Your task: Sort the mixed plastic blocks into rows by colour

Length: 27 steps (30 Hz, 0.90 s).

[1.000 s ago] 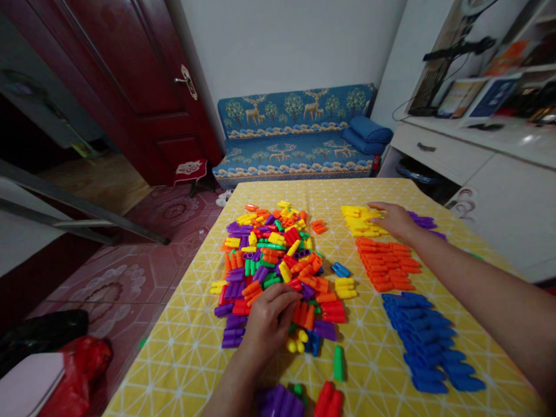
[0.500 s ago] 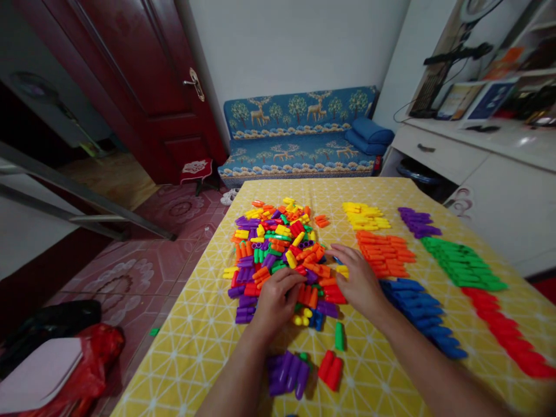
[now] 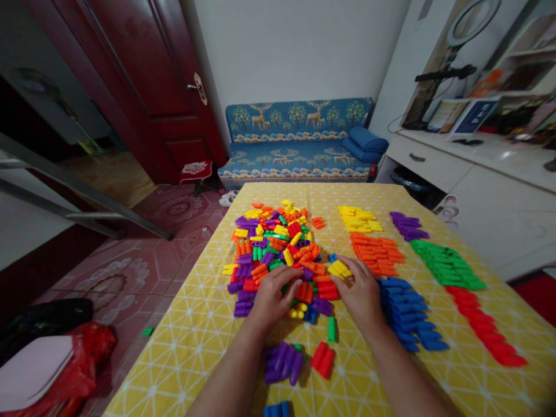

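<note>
My right hand (image 3: 359,291) has its thumb and fingers closed around a yellow bullet-shaped toy block (image 3: 339,269) at the right edge of a mixed pile. A blue block (image 3: 332,257) shows just behind it. My left hand (image 3: 274,294) rests over the near side of the pile, fingers curved with a gap between thumb and forefinger. Right by its thumb lies an orange block (image 3: 304,292); whether they touch is unclear. The pile's purple block (image 3: 322,306) and red block (image 3: 326,291) sit between the hands. Part of the pile is hidden under my left hand.
Sorted groups stand to the right: yellow (image 3: 358,219), orange (image 3: 377,255), purple (image 3: 409,226), green (image 3: 447,264), blue (image 3: 406,313) and red (image 3: 486,327). Purple blocks (image 3: 284,363), a red block (image 3: 323,360) and a green block (image 3: 332,329) lie nearer me on the yellow tablecloth (image 3: 174,347).
My right hand has closed on the yellow block, now clear of the fingers' cover. The left hand has shifted only slightly. The view has moved a little, bringing a blue block into the bottom edge.
</note>
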{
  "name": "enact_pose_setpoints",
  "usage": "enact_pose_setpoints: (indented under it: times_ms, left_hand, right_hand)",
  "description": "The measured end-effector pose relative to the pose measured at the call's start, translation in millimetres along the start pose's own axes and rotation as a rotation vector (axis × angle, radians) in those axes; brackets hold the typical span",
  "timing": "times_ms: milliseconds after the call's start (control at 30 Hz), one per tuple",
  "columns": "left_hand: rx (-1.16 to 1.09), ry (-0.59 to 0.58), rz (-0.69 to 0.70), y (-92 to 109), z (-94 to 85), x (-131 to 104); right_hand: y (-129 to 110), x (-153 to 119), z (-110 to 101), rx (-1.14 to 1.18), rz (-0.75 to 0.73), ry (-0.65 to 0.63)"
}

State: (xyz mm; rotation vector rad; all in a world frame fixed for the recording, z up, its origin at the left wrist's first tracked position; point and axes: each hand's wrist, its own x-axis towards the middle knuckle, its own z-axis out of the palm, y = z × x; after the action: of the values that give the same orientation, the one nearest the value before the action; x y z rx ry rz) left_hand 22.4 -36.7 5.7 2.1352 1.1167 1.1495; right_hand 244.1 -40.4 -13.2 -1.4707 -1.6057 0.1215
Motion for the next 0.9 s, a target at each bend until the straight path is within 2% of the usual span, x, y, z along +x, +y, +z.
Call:
enact_pose_setpoints:
  times_ms: [67,133,233,333,567,700,767,900]
  left_hand:
    - [0.007,-0.016,-0.01,1.7,-1.9,-1.6]
    - [0.001,-0.047,0.004,3.1,-4.3,-3.1]
    - [-0.003,-0.072,0.068,5.3,-7.9,-4.1]
    - [-0.007,-0.09,0.106,7.3,-9.6,-4.0]
    - [-0.018,-0.07,0.088,3.8,-5.8,-4.4]
    - [-0.02,-0.039,0.094,1.0,-4.2,-5.3]
    - [-0.017,-0.022,0.109,0.6,-3.8,-5.8]
    - [-0.028,0.029,0.105,1.1,-2.8,-6.3]
  right_hand:
    - [-10.1,-1.9,0.6,0.226,0.077,0.005]
    - [-25.6,-5.0,0.8,0.486,0.237,-0.04]
    - [-49.5,-10.1,0.2,0.829,0.425,-0.204]
    - [-61.6,-15.2,1.4,0.98,0.475,-0.385]
    - [-58.0,-23.8,11.7,0.811,0.462,-0.366]
    - [-57.4,-23.4,15.3,0.73,0.396,-0.337]
    - [-56.0,-22.8,17.2,0.659,0.306,-0.287]
    - [-52.9,-22.0,20.0,0.454,0.008,-0.162]
